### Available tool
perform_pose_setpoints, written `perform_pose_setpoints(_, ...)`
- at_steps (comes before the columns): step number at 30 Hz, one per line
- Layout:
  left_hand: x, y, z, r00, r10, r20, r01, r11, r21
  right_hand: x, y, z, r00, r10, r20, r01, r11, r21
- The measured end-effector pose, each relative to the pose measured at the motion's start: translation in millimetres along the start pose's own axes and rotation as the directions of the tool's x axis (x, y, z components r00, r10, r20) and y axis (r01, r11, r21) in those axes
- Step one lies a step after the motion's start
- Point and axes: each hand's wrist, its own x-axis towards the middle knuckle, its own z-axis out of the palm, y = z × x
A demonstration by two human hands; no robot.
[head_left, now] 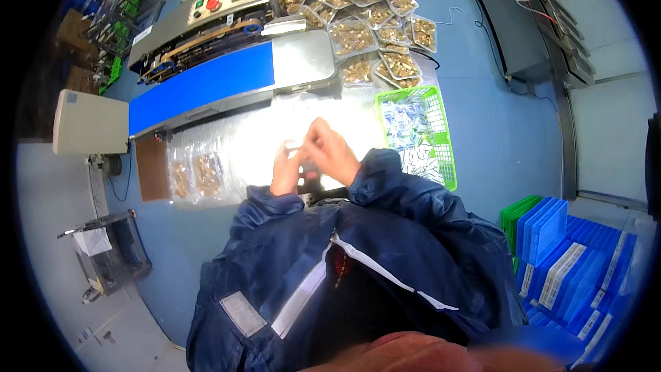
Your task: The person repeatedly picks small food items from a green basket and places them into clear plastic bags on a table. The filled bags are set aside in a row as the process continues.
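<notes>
My left hand (285,171) and my right hand (332,153) are close together over the brightly lit worktable (258,145). The fingers of both are pinched closed. Something small and whitish seems to be at the fingertips, but glare and blur hide what it is. Just right of my right hand is a green plastic basket (447,148) filled with small white and blue packets (410,127). To the left of my hands, clear plastic bags (206,176) with brass-coloured pieces inside lie on the table.
Beyond my hands runs a machine with a blue conveyor belt (206,86) and a control panel (227,0). Clear trays (352,36) of brass-coloured pieces are piled at the far right. Blue plastic crates (578,269) stand at the lower right, a grey cart (113,251) at the left.
</notes>
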Motion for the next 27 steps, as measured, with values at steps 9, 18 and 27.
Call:
perform_pose_setpoints(9, 2, -31, -96, 0.55, 0.835, -0.014, -0.336, 0.236, 0.912, 165, 92, -170, 0.983, 0.181, -0.014, -0.179, 0.982, 0.062)
perform_pose_setpoints(18, 25, -100, -112, 0.819, 0.445, -0.362, -0.185, 0.803, 0.567, 364, 172, -260, 0.665, 0.618, -0.419, -0.329, 0.746, 0.579)
perform_pose_setpoints(27, 40, -106, -115, 0.77, 0.546, -0.328, -0.417, 0.822, 0.389, 341, 132, -244, 0.652, 0.23, -0.722, 0.076, 0.928, 0.365)
